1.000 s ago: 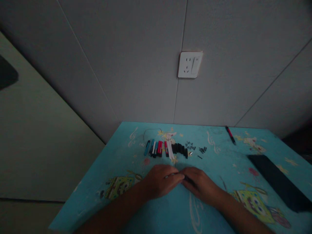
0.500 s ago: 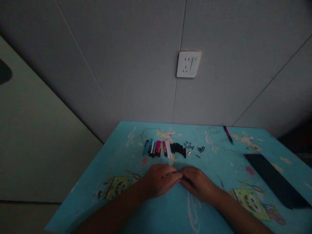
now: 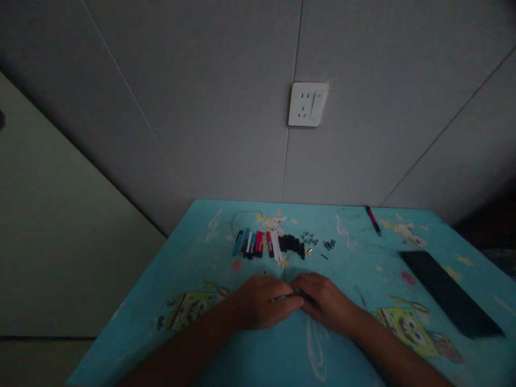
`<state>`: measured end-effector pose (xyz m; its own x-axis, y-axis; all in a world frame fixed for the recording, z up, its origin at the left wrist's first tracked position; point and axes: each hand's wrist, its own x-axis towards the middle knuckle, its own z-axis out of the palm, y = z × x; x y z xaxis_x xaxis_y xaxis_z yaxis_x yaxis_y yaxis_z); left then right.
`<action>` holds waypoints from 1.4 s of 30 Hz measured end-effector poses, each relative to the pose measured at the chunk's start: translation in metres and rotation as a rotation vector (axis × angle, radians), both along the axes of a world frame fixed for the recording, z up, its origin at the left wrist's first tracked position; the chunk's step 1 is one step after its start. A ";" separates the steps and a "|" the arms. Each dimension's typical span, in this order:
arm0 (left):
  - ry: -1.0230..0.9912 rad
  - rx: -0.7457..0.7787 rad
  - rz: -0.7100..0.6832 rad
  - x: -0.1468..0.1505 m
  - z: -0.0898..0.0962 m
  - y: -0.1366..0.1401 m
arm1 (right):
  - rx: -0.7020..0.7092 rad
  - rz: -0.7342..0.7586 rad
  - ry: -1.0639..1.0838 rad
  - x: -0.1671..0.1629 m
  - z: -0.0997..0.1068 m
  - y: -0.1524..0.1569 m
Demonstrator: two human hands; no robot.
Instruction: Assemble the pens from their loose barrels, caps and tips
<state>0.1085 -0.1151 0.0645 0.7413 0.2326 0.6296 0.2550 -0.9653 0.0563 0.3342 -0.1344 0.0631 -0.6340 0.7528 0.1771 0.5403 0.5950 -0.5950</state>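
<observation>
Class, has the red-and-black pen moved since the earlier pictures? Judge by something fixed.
No. Against the wall socket, the red-and-black pen keeps its place; both appear slightly further left because the camera's view shifted.

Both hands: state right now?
Left hand: closed on a slim piece, mostly hidden.
Right hand: closed on a dark piece; can't tell if it's the same one.

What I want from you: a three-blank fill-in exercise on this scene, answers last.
The bare left hand and the bare ____ hand hold a slim dark object between them.
A row of short ____ cylinders lies beside the thin white sticks.
The white rectangular socket plate is mounted on the grey panelled ____.
Missing words: right; black; wall.
</observation>
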 end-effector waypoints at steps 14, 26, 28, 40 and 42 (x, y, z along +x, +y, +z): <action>0.084 -0.048 -0.013 -0.001 -0.004 0.001 | -0.005 0.017 -0.011 0.000 0.002 0.000; 0.133 -0.022 0.005 0.005 0.001 -0.007 | -0.008 0.081 -0.023 0.007 -0.005 -0.003; 0.116 -0.031 0.002 0.005 0.002 -0.008 | 0.007 0.093 -0.028 0.007 -0.005 -0.004; 0.220 -0.354 0.768 0.004 -0.005 0.018 | 0.078 0.143 -0.177 0.017 -0.006 -0.007; 0.221 -0.349 0.799 0.005 -0.004 0.016 | 0.107 0.147 -0.184 0.020 -0.010 -0.007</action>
